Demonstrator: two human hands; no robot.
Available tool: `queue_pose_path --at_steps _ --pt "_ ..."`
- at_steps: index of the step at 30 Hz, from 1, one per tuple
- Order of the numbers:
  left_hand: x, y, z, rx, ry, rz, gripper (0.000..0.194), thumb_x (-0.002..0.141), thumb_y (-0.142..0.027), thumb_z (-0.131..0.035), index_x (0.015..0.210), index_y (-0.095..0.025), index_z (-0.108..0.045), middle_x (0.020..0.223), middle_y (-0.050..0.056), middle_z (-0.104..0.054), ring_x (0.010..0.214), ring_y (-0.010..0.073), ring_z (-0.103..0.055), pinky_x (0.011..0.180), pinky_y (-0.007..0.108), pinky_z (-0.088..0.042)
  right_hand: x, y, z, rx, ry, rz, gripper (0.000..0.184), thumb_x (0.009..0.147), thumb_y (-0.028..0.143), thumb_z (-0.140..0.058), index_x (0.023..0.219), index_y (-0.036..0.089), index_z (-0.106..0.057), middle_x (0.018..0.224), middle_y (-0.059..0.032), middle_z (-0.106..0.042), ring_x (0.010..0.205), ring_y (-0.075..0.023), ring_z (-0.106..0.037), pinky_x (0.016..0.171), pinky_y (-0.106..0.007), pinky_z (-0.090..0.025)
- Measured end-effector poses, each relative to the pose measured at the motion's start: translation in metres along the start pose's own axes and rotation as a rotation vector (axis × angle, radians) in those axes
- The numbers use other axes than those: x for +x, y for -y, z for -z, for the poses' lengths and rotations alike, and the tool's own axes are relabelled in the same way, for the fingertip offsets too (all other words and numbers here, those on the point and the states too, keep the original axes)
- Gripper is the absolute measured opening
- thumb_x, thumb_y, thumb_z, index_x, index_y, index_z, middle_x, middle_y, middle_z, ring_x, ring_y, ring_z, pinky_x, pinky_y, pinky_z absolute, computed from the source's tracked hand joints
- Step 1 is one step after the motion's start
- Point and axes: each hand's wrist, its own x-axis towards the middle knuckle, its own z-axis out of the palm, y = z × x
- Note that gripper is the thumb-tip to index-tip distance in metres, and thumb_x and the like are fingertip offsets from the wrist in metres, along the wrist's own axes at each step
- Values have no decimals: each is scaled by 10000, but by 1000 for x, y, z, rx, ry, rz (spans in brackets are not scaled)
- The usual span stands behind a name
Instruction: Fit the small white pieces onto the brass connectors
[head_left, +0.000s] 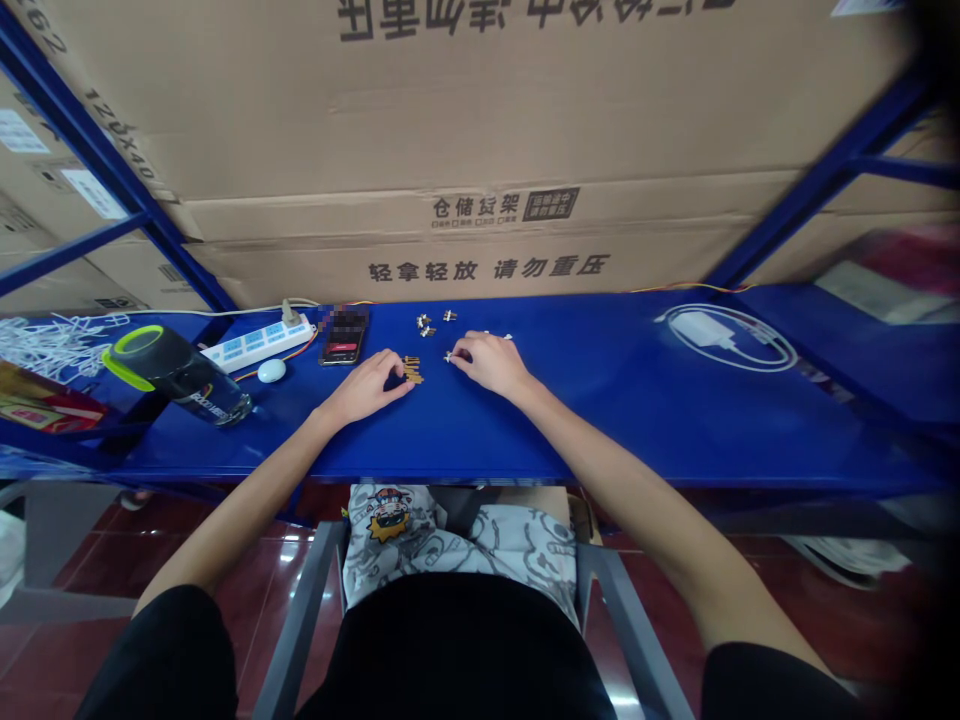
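Observation:
My hands rest on a blue metal shelf board [600, 430]. My right hand [487, 365] pinches a tiny silver-and-white connector [448, 356] at its fingertips. A small white piece [507, 337] lies just beyond its knuckles. My left hand [367, 388] lies relaxed, its fingertips at a small pile of brass connector parts [412, 370] and holding nothing that I can see. Farther back, between my hands and the boxes, sit several small metal connectors [424, 324], with another [449, 315] just to their right.
Left of my hands stand a smartphone [345, 335], a white power strip [255, 343], a white oval object [271, 371] and a dark bottle with a green lid [176, 375]. White cable ties [52, 345] lie farther left. Large cardboard boxes [480, 200] rise behind the shelf.

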Motion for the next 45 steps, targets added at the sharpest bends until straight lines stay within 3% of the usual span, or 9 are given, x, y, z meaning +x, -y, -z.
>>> queue_pose_path --at_steps 8,13,16,21,25,30,35,41,45 --pt "28 -11 6 13 -75 -61 211 1014 -414 -531 977 -206 -542 971 41 -611 892 204 -594 846 354 -478 2 1 0 -95 7 33 190 966 245 -577 960 221 -766 1018 -74 -730 951 -246 -651 729 -346 -448" --pt "71 -19 -11 99 -67 -98 151 996 -313 -578 1071 -190 -623 1084 74 -642 1060 253 -605 960 404 -469 0 -4 4 -95 -42 92 211 993 259 -552 999 215 -759 1017 -86 -727 972 -250 -628 790 -364 -442" --pt "79 -19 -21 124 -45 -79 151 990 -307 -603 1062 -193 -673 1097 74 -656 1064 260 -616 948 404 -471 -2 -6 6 14 -95 88 203 999 280 -553 993 227 -749 1000 -64 -725 970 -234 -630 794 -342 -444" --pt "70 -13 -23 68 -116 -89 185 1002 -336 -596 1016 -201 -721 995 58 -685 976 238 -618 908 383 -460 -2 -3 5 244 -114 111 145 976 298 -593 1001 234 -720 992 -42 -721 905 -204 -639 806 -315 -460" --pt "68 -11 -23 -180 -150 -35 273 1001 -411 -589 949 -190 -739 862 28 -672 768 176 -586 747 310 -452 -3 -2 5 437 -114 234 219 966 337 -612 1148 226 -664 1109 -51 -716 892 -187 -650 828 -309 -481" --pt "70 -13 -22 -291 -99 -109 321 1031 -453 -511 963 -198 -694 863 17 -665 795 170 -582 772 306 -445 -6 -3 13 436 -134 261 232 995 413 -563 1019 215 -681 977 -48 -716 872 -186 -647 833 -302 -484" --pt "60 -10 -7 -210 -68 -173 302 1067 -420 -433 1009 -205 -637 981 44 -672 919 193 -596 874 332 -452 -6 -13 23 286 -89 269 223 1007 376 -523 1027 222 -684 985 -48 -715 897 -192 -642 862 -315 -465" --pt "7 -10 11 153 25 -147 320 1061 -425 -454 1070 -226 -703 1042 55 -670 964 225 -597 904 369 -438 -4 -52 32 -8 -44 123 169 949 268 -589 1009 236 -744 1095 -65 -748 1049 -271 -611 907 -409 -408" --pt "-15 -15 12 247 48 -82 285 1051 -392 -494 1062 -225 -725 1050 48 -675 980 222 -613 957 385 -434 -4 -60 26 -42 -54 23 191 907 212 -625 1037 276 -749 1166 -37 -738 1098 -287 -585 894 -433 -384"
